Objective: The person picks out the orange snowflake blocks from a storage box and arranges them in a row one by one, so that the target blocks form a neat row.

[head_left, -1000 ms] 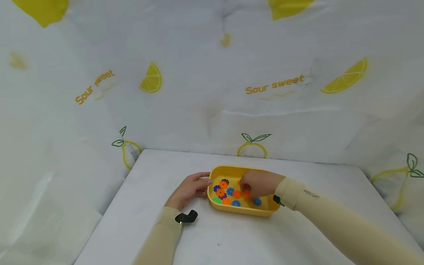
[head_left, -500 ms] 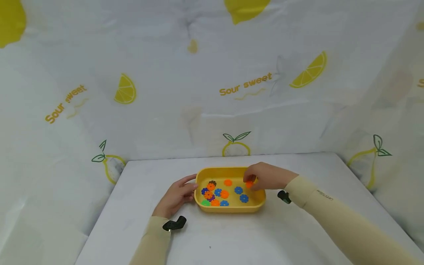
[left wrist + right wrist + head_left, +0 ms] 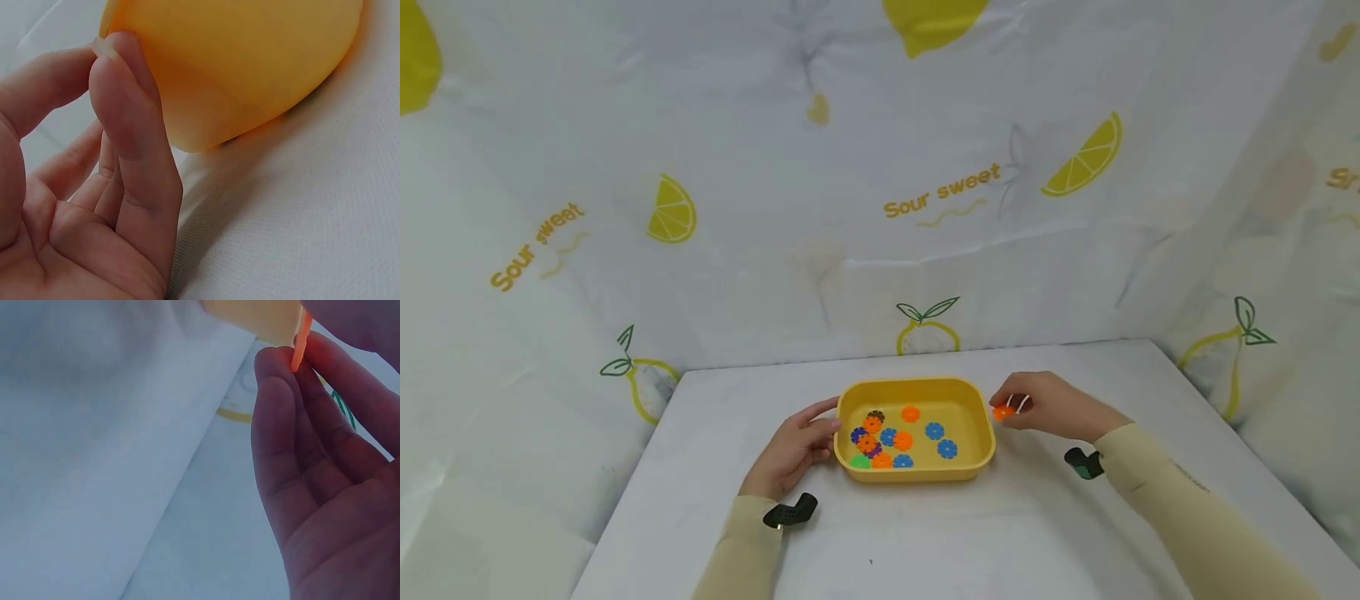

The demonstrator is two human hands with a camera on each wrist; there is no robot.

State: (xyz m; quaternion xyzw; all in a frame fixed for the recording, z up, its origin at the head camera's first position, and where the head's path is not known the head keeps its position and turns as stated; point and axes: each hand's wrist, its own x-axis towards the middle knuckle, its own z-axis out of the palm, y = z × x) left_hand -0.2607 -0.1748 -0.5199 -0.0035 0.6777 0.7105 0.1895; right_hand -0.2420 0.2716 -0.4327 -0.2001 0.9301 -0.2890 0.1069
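Note:
A yellow plastic tray [image 3: 917, 476] stands on the white table, with several toothed snowflake discs in orange, blue, purple and green lying mostly toward its left end. My left hand [image 3: 790, 452] holds the tray's left end, thumb at the rim; the left wrist view shows fingertips right against the yellow wall [image 3: 250, 69]. Just outside the tray's right end, my right hand [image 3: 1054, 408] pinches an orange snowflake disc [image 3: 1002, 412] between thumb and fingers. Edge-on, that orange disc [image 3: 302, 349] appears at the fingertips in the right wrist view.
Two blue discs, one of them a blue snowflake disc [image 3: 947, 449], lie apart in the tray's right half. The white tabletop [image 3: 880, 542] stretches toward me. Behind the table's back edge hangs a white sheet [image 3: 760, 283] printed with lemons.
My right hand has lifted an orange disc from the tray and carried it rightward past the rim. The left hand stays at the tray's left end. The head view has shifted.

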